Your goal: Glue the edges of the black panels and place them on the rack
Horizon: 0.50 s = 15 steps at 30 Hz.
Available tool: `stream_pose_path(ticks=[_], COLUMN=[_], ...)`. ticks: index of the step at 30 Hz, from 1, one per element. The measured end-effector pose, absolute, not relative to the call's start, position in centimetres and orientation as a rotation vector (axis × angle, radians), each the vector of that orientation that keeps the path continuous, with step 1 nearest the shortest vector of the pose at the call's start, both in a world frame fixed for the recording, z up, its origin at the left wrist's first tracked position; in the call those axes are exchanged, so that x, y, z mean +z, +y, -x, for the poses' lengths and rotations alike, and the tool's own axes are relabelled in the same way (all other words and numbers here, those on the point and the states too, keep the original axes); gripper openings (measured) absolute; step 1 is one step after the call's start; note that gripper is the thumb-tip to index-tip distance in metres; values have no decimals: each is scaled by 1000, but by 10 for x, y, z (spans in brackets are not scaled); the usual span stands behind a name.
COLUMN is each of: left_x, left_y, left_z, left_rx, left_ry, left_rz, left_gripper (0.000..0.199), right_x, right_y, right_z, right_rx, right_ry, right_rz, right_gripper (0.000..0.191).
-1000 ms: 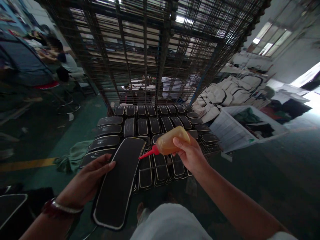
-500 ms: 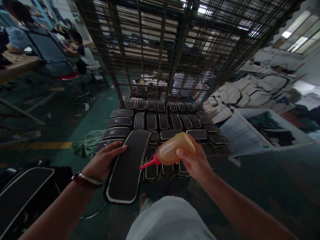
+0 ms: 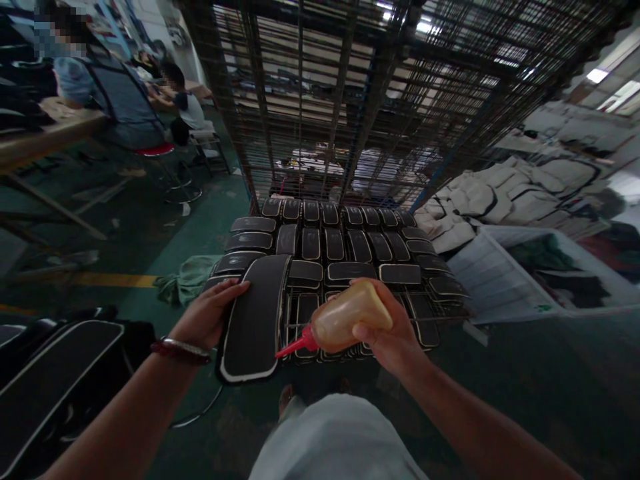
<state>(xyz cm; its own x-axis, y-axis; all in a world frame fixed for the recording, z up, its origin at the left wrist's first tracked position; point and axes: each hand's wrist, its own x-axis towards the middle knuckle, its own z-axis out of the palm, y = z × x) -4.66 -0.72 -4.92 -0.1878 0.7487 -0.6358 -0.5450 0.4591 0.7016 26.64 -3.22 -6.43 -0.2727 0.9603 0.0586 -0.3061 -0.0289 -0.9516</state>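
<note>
My left hand grips the left edge of a long black panel with rounded corners and a pale line around its rim. The thumb lies on the panel's face; the other fingers are hidden beneath. Wrapped in my right hand is a squeeze bottle of amber liquid, tilted down to the left. Its red nozzle tip is at the panel's lower right edge, over the pale line. Beyond the panel, rows of similar smaller black pieces lie on a wire rack.
A tall wire-mesh rack rises behind the rows. To the right stands a white bin with dark cloth, near stacked pale pieces. More black panels lie at left; a green cloth is on the floor. Two people sit at far left.
The nozzle tip has moved down along the panel's right edge to near its lower corner. The panel's near end has risen slightly, and the whole view has shifted a little.
</note>
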Motion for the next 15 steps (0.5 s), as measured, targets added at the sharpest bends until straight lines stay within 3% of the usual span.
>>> stream_pose_path(ticks=[8, 15], left_x=[-55, -66], left_y=[-11, -19], left_z=[51, 39], left_rx=[1220, 1459], left_ry=[1384, 1252], left_rz=[-78, 109], left_gripper=[28, 29], right_x=[-62, -58], right_y=[-31, -30], right_z=[-259, -252], right_rx=[1382, 1218], right_ry=[-1083, -957], right_rz=[827, 845], right_gripper=[71, 67])
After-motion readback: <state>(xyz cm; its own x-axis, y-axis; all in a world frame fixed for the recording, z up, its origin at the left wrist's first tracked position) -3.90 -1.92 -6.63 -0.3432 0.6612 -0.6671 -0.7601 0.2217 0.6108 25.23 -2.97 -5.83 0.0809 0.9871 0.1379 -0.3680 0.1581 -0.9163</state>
